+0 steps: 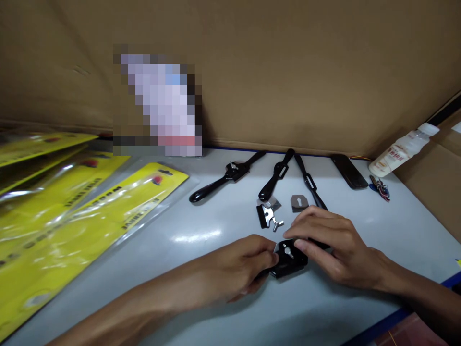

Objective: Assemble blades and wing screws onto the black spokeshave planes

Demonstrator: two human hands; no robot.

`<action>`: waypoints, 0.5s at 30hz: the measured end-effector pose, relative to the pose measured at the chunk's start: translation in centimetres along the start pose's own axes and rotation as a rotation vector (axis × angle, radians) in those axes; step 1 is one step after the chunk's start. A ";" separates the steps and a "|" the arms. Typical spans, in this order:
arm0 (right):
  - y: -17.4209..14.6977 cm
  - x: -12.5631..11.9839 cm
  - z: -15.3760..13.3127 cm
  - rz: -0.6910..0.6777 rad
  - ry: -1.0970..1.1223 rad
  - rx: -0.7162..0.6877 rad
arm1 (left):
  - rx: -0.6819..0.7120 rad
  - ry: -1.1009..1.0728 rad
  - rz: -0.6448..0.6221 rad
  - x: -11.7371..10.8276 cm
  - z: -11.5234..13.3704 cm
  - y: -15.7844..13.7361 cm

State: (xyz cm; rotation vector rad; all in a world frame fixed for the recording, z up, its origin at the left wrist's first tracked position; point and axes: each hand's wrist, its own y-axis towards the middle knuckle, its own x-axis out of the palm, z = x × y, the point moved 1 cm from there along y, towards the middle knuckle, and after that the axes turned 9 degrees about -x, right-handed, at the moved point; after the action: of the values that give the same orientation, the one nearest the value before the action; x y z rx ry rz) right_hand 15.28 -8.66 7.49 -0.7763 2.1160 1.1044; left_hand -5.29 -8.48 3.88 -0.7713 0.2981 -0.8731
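Observation:
Near the table's front a black spokeshave (291, 262) is held between both hands, a wing screw on its upper face. My left hand (248, 264) is closed round its left handle, thumb against the body. My right hand (333, 245) grips the other end, thumb and fingers beside the wing screw; the right handle is mostly hidden. Just beyond lie a loose cap with its wing screw (266, 216) and a flat slotted blade (299, 203). Two bare spokeshave bodies (277, 174) lie behind these, and a fitted spokeshave (232, 172) rests to their left.
Yellow printed packages (144, 192) in clear plastic cover the table's left side. A black phone (348, 171), a keyring (380, 187) and a tilted white bottle (401, 150) are at the back right. Cardboard (288, 72) walls the far side; a blurred-out patch stands before it.

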 end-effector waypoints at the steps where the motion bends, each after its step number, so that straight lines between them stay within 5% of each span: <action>1: 0.0 0.0 0.0 -0.008 -0.010 -0.032 | 0.006 -0.004 -0.004 0.0 -0.1 0.0; 15: -0.3 0.1 0.0 -0.069 -0.085 -0.086 | 0.002 -0.030 -0.003 0.0 0.4 -0.1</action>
State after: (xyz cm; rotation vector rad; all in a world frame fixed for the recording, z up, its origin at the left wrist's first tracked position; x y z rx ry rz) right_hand 15.40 -8.85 7.29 -0.8216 1.9679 1.1775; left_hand -5.17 -8.31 4.23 -0.7825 0.2696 -0.8637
